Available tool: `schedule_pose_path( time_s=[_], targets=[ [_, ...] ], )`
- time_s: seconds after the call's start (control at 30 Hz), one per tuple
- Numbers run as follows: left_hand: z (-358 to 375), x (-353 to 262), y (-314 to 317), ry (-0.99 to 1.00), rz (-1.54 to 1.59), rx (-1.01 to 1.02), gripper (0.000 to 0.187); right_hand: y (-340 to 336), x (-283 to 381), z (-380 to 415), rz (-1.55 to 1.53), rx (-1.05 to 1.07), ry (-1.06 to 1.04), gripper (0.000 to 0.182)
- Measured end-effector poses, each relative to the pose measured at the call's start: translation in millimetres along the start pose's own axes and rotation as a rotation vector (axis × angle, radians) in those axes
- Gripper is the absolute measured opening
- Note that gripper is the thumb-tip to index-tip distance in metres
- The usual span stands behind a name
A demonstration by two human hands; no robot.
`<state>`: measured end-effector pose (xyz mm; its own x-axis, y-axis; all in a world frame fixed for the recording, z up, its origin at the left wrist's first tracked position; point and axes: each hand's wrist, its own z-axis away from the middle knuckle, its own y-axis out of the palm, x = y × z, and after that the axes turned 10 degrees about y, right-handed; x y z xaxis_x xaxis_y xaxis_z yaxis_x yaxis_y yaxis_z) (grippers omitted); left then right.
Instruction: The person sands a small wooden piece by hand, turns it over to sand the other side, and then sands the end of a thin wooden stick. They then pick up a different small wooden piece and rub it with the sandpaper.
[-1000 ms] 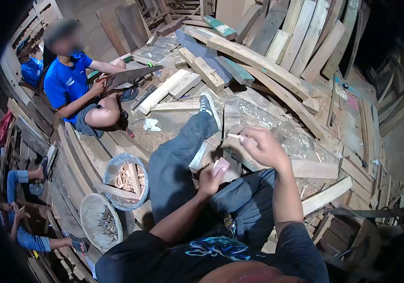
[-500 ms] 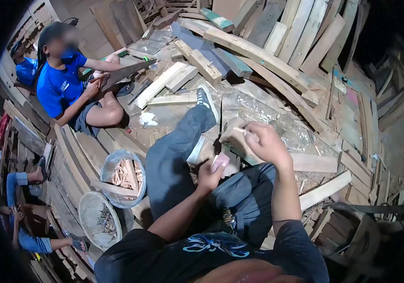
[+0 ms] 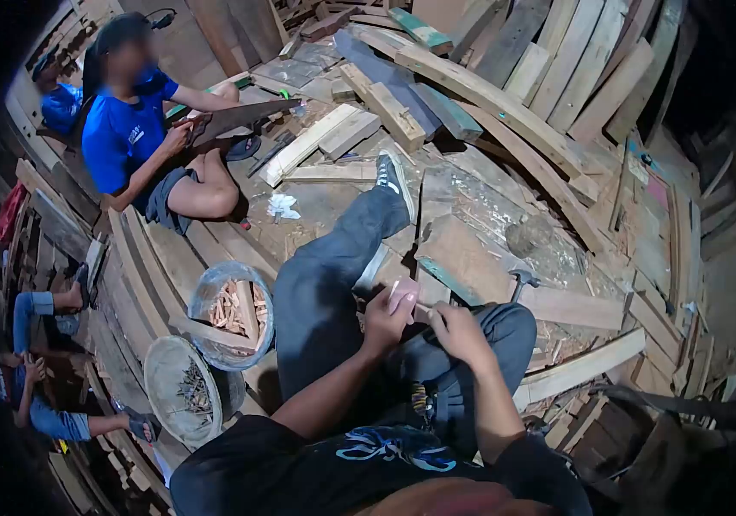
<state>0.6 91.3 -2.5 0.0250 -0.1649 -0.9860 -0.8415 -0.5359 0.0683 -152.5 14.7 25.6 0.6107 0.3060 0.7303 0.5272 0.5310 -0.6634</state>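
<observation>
My left hand (image 3: 385, 325) is closed around a small pinkish block (image 3: 401, 291), held above my lap. Beside it, my right hand (image 3: 461, 332) pinches a thin, pale stick (image 3: 424, 307) whose tip reaches toward the block. What kind of stick it is, I cannot tell. Just beyond my hands lies a broad wooden slab (image 3: 464, 255) with a green edge. A hammer (image 3: 523, 280) rests at the slab's right side, head up, by my bent knee.
At my left stand a tub of wood pieces (image 3: 270, 311) and a bucket of nail-like bits (image 3: 154, 378). A person in a blue shirt (image 3: 124, 138) sits at the upper left holding a handsaw (image 3: 247, 116). Long planks (image 3: 505, 112) are piled ahead. Others sit farther left.
My right hand has come down from over the wooden slab to beside my left hand, uncovering the slab and the hammer. The left hand keeps its hold on the pinkish block.
</observation>
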Motion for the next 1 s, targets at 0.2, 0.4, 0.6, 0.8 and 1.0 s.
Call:
schedule_pose_path(
  time_s=[0.2, 0.4, 0.6, 0.8, 1.0],
  targets=[
    [2.9, 18.9, 7.0, -0.069, -0.113, 0.079, 0.022, 36.1, 7.0, 25.4, -0.196, -0.183, 0.000, 0.016],
    [-3.3, 12.3, 5.0, -0.023, -0.230, 0.061, 0.024, 47.6, 3.1, 27.5, -0.259, -0.243, -0.016, 0.014],
    [0.7, 13.1, 3.7, -0.046, -0.121, 0.046, 0.021, 59.3, 4.4, 28.0, -0.398, -0.282, -0.007, 0.017],
    [9.5, 38.0, 9.3, -0.043, -0.142, 0.059, 0.019, 67.2, -6.7, 31.9, -0.406, -0.323, 0.013, 0.019],
    [11.0, 35.9, 13.1, -0.142, -0.162, 0.158, 0.019, 65.8, -15.6, 35.1, -0.470, -0.353, 0.001, 0.019]
  ],
)
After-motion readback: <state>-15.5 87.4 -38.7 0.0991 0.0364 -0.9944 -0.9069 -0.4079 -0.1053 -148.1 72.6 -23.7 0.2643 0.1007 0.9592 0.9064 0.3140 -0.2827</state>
